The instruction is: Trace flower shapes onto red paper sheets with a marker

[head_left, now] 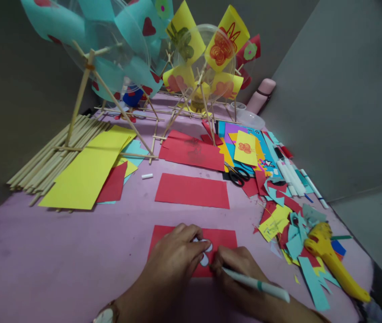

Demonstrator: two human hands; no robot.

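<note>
A red paper rectangle (226,238) lies on the table in front of me. On it sits a small white cutout (204,259) with rounded lobes, partly hidden by fingers. My left hand (180,251) presses the cutout down, thumb and fingertips closed about it. In my right hand (234,269) is a white marker (258,283) with a green band, gripped like a pen. Its tip is hidden by the fingers, close to the cutout's right side. Beyond lie a plain red paper strip (192,190) and a red sheet (191,150) with a faint dark drawing.
Yellow paper (86,170) overlaps bamboo sticks (52,154) at left. Paper pinwheels on stick stands (91,63) rise behind. Black-handled scissors (238,175), paper scraps (276,222), several markers (288,175) and a yellow glue gun (337,264) lie at right. A pink bottle (261,96) leans farther back.
</note>
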